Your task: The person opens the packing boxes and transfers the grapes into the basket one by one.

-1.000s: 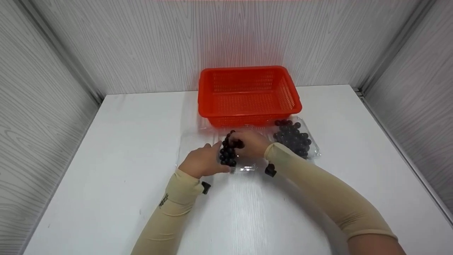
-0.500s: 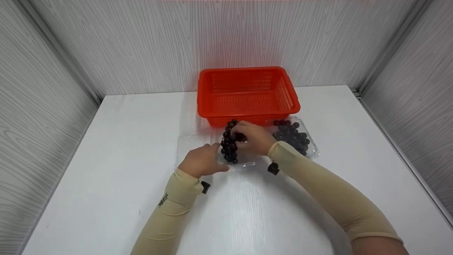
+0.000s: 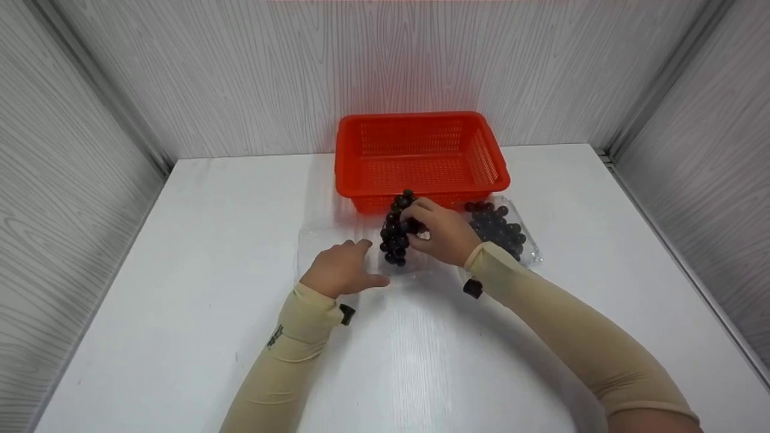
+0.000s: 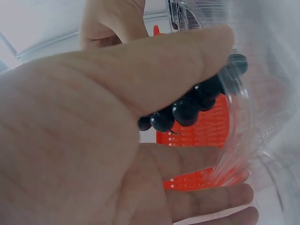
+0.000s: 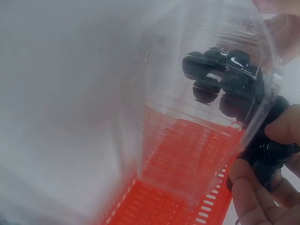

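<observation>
My right hand (image 3: 446, 234) pinches a bunch of dark grapes (image 3: 394, 237), which hangs over a clear plastic box (image 3: 415, 266). Through the box's wall (image 5: 164, 159), more of the bunch shows in the right wrist view. My left hand (image 3: 340, 269) is at the box's left side, thumb and fingers spread and fairly straight. In the left wrist view, its thumb (image 4: 187, 51) and fingers lie at the box's edge (image 4: 234, 112); whether they press on it I cannot tell. The box's flat clear lid (image 3: 310, 240) extends to the left, partly behind that hand.
Just behind the box stands a red plastic basket (image 3: 421, 195) with slotted walls, near the back wall. To the right, partly behind my right forearm, lies a second clear box (image 3: 533, 257) of dark grapes (image 3: 496, 228). White woodgrain walls enclose the white table (image 3: 240, 210).
My right hand has lifted the bunch of grapes up out of the box, a little toward the basket. The left hand has stayed nearly in place, its fingers now more spread.
</observation>
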{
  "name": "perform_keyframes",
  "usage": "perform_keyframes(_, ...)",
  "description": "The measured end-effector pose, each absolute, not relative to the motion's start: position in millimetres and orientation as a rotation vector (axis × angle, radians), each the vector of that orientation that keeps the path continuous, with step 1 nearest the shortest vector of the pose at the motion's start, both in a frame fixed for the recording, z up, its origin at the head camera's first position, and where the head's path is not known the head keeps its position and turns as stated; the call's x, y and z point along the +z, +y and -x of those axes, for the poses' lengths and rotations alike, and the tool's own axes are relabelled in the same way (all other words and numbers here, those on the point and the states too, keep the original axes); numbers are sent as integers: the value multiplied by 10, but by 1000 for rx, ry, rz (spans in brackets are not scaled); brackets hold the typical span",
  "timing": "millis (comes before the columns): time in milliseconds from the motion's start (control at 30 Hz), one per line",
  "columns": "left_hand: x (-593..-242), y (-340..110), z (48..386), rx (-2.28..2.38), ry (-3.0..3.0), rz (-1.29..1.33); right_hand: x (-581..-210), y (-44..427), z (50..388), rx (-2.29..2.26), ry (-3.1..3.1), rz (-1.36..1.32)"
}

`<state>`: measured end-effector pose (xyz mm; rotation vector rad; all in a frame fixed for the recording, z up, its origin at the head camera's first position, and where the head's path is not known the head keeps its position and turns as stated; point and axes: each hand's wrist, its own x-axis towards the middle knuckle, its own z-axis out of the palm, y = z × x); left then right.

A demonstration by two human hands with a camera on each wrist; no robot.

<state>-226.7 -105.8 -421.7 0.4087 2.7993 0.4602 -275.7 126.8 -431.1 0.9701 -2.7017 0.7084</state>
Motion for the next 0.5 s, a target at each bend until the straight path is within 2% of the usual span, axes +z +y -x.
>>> perform_keyframes(500,-4218,-1090,2305,513,2891,-447,-4263,1473,2712,874,-2654,-857)
